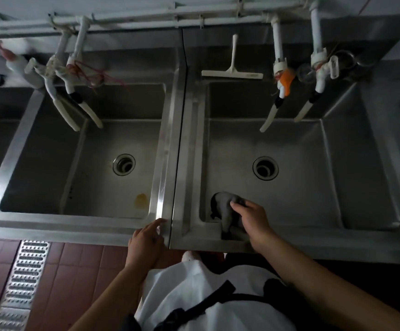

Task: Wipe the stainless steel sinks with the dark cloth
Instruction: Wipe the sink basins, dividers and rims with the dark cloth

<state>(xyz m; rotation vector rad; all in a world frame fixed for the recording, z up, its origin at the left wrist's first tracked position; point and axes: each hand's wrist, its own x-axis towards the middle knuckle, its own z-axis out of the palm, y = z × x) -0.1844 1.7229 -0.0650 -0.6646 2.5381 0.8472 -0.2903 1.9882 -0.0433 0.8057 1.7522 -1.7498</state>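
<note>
The right hand (254,217) reaches down over the front rim of the right sink (337,163), its grip pinching the crumpled dark cloth (225,209) at the basin's near-left corner. The left hand (146,242) rests on the left sink (39,163) rim, fingers loosely spread. No writing is legible on the brushed steel.

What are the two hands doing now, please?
Left hand: open, holding nothing, resting on the sink rim.
Right hand: closed on the dark cloth in the right sink.
</note>
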